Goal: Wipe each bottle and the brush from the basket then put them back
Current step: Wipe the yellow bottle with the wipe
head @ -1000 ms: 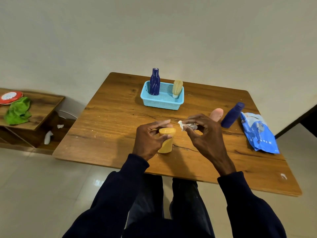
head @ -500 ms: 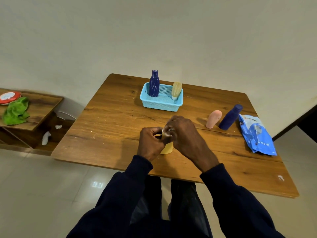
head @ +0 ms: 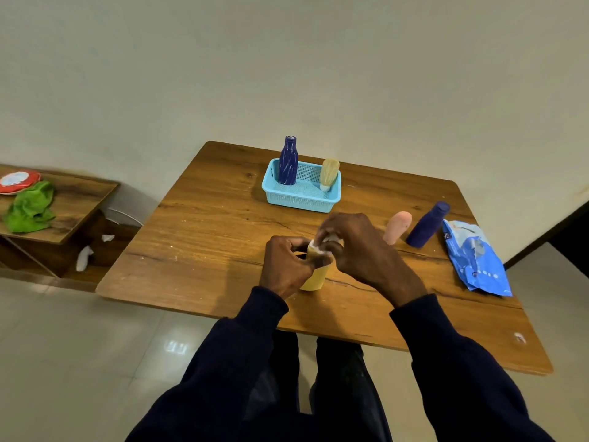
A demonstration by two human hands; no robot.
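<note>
A yellow bottle (head: pixel 315 277) stands near the front of the wooden table (head: pixel 207 237), gripped around its upper part by my left hand (head: pixel 287 266). My right hand (head: pixel 357 247) presses a small white wipe (head: pixel 316 247) on the bottle's top. The light blue basket (head: pixel 299 196) at the back holds a dark blue ribbed bottle (head: pixel 288 161) and a tan brush (head: pixel 329 173), both upright. To the right stand a pink bottle (head: pixel 396 228) and a dark blue bottle (head: pixel 427 224), both outside the basket.
A blue wipes packet (head: pixel 475 260) lies at the table's right side. A low side table (head: pixel 73 202) at the left carries a green cloth (head: pixel 30 207) and a red lid (head: pixel 19 181). White scraps (head: pixel 84 258) lie beneath it.
My right hand has moved left with the wipe, from beside the yellow bottle onto its top, and stays there. My left hand keeps its grip on the bottle.
</note>
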